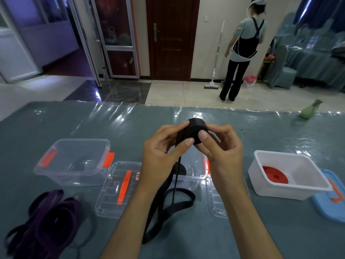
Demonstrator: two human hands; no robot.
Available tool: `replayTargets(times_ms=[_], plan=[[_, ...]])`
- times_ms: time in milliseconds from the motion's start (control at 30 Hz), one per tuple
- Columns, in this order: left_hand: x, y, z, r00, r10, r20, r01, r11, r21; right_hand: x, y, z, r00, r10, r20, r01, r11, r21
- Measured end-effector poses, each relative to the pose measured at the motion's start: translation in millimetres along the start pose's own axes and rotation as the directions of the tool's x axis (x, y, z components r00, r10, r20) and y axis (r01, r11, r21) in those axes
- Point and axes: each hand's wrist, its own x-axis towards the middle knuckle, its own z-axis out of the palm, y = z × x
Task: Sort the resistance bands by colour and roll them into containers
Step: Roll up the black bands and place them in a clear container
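Both hands, L (pixel 160 146) + R (pixel 222 144), pinching black band roll (pixel 194 130) at frame centre, above bench (pixel 130 124). Tail (pixel 168 206) hanging loose toward lower centre. Judgement: keep tension, edges aligned while winding.

At the upper right of the frame a person (pixel 244 47) in a black apron stands with their back turned. A mop (pixel 214 68) leans on the wall just left of them, beside the dark wooden door (pixel 170 38). A green spray bottle (pixel 309 109) lies at the table's (pixel 56 118) far right edge.
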Motion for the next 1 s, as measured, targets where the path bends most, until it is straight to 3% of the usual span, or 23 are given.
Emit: replayTargets(times_ms=[167,333,433,533,633,767,900,1000], plan=[[3.6,8.2,3.6,0.994,0.023,-0.109,-0.023,1.000,0.003,6.0,-6.7,-5.3,0.999,0.020,0.032,-0.017,0.996,-0.087],[5.1,9.2,5.4,0.998,-0.024,-0.060,0.022,0.999,-0.034,8.3,-7.6,-6.7,0.998,0.015,0.063,-0.012,0.999,-0.052],[7.0,12.5,2.6,0.998,-0.026,-0.051,0.024,0.999,-0.037,11.3,-13.5,-11.9,0.989,0.088,0.117,-0.072,0.988,-0.139],[6.1,12.6,3.6,0.998,-0.019,-0.058,0.017,0.999,-0.035,11.4,-22.9,-13.2,0.991,0.056,0.118,-0.032,0.980,-0.199],[5.3,10.9,2.3,0.999,-0.039,-0.015,0.039,0.998,-0.044,9.4,-20.9,-9.4,0.996,0.023,0.083,-0.010,0.989,-0.150],[11.0,14.1,-4.6,1.000,0.002,-0.008,-0.002,1.000,0.001,8.8,-17.0,-7.5,0.986,0.098,0.133,-0.084,0.991,-0.107],[6.8,13.3,-1.1,0.997,0.002,-0.079,-0.005,0.999,-0.036,9.4,-22.9,-2.1,0.995,0.009,0.095,0.009,0.981,-0.196],[5.4,12.2,-4.9,1.000,0.008,-0.001,-0.008,1.000,-0.030,7.1,-18.1,4.2,0.998,-0.021,0.062,0.028,0.992,-0.126]])
